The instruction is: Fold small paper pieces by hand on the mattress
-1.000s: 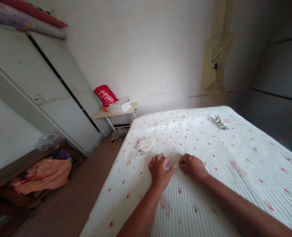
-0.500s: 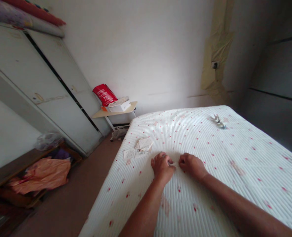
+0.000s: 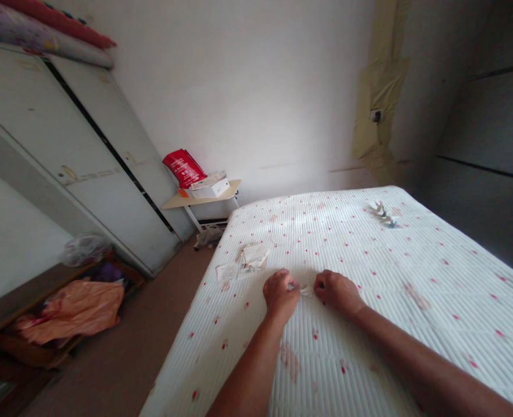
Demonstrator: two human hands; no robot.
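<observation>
- Small whitish piece point(image 3: 307, 291) at the mattress point(image 3: 334, 231), between the two hands
- Left hand point(image 3: 279, 294): fingers curled narrow beside the piece; cannot tell whether they grip it
- Right hand point(image 3: 337, 292): fingers folded in, close to its other end; grip hidden
- Printed papers point(image 3: 253, 255) lie beyond the left hand

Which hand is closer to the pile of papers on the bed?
Left. The left hand is just to the right of the papers and a bit nearer the person; the right hand is farther right, beyond the left one.
</observation>
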